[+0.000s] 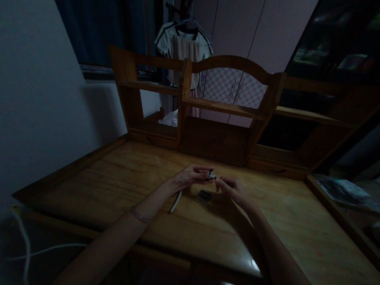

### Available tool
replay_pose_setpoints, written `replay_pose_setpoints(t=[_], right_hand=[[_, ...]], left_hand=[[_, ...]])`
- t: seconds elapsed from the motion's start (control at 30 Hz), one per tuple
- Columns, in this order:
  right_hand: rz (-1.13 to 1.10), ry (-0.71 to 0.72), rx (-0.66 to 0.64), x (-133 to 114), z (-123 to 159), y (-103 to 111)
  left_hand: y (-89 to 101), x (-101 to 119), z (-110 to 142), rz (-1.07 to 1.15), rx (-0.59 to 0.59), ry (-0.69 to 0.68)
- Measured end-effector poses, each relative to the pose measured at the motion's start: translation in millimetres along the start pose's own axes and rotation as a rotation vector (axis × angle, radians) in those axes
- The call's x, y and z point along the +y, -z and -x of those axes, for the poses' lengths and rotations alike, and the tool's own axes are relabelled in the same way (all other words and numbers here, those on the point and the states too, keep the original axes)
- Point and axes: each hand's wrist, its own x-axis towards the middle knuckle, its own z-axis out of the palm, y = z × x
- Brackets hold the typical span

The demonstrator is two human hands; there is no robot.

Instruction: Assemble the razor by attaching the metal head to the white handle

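Note:
Above the middle of the wooden desk (123,185), my left hand (192,175) pinches a small black-and-silver piece (211,175), too dark and small to name. My right hand (231,188) meets it from the right, thumb and forefinger closed at the piece's lower right end. Just below the hands lies a small clear case (204,196) with dark slots or contents. A short pale strip or tube (176,202) rests on the desk under my left wrist, its upper end hidden by the hand.
A wooden shelf unit (218,105) rises along the desk's far edge. To the left is a pale wall (47,103); a white cable (24,234) hangs by the desk's left corner. Papers or bags (348,192) lie on a shelf at right. The room is dim.

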Motion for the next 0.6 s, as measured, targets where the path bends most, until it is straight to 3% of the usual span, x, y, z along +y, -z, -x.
replay_pose_setpoints(t=[0.37,0.6], right_hand=[[0.036,0.060,0.038,12,1,-8],[0.015,0.007,0.038,7,0,-2]], left_hand=[[-0.5,-1,-3,-0.101,0.063,-0.005],[-2.4,-1,-3,-0.082,0.019,-0.019]])
